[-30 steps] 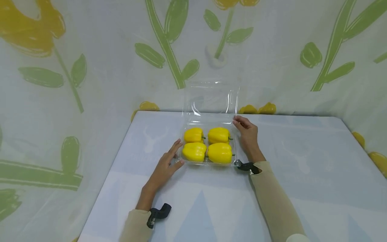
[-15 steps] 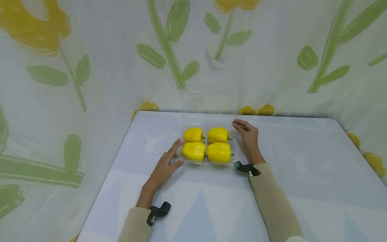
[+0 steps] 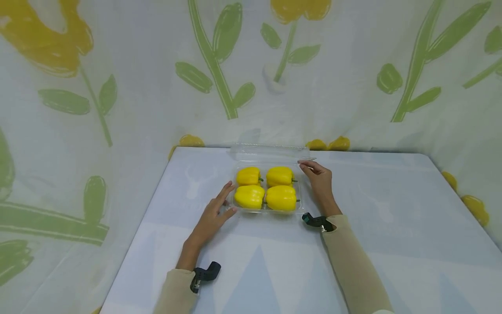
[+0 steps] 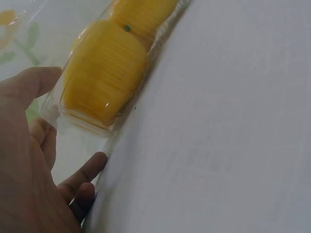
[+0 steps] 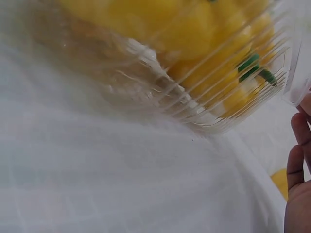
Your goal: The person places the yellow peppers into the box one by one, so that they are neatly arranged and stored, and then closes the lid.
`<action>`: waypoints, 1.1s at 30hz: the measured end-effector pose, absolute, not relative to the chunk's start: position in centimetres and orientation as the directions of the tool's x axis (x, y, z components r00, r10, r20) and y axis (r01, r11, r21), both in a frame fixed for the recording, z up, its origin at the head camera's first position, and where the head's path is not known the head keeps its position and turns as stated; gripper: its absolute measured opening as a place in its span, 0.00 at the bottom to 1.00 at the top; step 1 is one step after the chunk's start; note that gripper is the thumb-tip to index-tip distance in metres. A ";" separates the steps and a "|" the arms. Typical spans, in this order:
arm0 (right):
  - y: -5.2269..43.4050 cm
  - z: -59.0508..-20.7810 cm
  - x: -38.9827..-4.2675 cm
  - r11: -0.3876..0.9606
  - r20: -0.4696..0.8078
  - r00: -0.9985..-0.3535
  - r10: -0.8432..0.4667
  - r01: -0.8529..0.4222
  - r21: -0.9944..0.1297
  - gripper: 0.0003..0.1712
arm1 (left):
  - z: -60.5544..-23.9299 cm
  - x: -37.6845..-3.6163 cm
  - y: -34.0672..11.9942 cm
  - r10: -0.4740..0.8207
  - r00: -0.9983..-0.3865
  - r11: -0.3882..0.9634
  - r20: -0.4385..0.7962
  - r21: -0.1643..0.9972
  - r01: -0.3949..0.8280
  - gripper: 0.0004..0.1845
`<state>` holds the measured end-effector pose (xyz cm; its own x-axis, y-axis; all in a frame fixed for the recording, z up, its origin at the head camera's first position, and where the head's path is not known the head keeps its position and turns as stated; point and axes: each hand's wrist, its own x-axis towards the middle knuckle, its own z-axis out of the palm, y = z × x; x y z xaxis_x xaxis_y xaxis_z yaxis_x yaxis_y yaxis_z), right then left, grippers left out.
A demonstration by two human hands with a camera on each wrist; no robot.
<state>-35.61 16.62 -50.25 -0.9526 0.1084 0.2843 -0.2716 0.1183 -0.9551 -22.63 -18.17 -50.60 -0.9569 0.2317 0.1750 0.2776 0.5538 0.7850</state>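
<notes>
Several yellow bell peppers (image 3: 281,198) sit in two rows in a clear plastic clamshell container (image 3: 270,212) on the table. Its hinged clear lid (image 3: 270,151) is raised at the back and shows as a narrow, tilted strip. My left hand (image 3: 209,220) rests against the container's left side with fingers spread; the left wrist view shows its fingers (image 4: 90,167) around that end. At the rear right corner, my right hand (image 3: 320,181) pinches the lid's edge with thumb and forefinger. In the right wrist view, only part of that hand (image 5: 299,194) shows beside the corner.
The container stands near the back edge of the white table (image 3: 376,209). A curtain (image 3: 345,100) with green leaves and yellow flowers hangs behind and to the left. A black wrist camera (image 3: 208,271) is on the left wrist, another (image 3: 313,220) on the right.
The lid has swung from upright to a lower, tilted position, its upper edge dropping forward over the container. My right hand has lowered slightly with it. The left hand and the bell peppers stay in place.
</notes>
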 end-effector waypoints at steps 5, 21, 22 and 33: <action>16.9 -50.2 -35.0 0.127 0.269 -0.958 0.103 -0.255 -0.959 0.19 | -50.8 -22.6 -17.9 0.237 -0.956 0.556 0.172 0.783 0.278 0.35; 17.1 -50.4 -34.3 0.208 0.247 -0.961 0.127 -0.217 -0.954 0.16 | -50.4 -22.4 -18.1 0.223 -0.963 0.552 0.149 0.796 0.250 0.36; 17.1 -50.4 -34.4 0.214 0.252 -0.960 0.126 -0.221 -0.952 0.16 | -50.5 -22.4 -18.2 0.218 -0.965 0.553 0.144 0.797 0.243 0.36; 17.0 -50.4 -34.1 0.218 0.269 -0.958 0.100 -0.243 -0.945 0.14 | -50.6 -22.6 -18.5 0.230 -0.955 0.442 0.186 0.854 0.273 0.43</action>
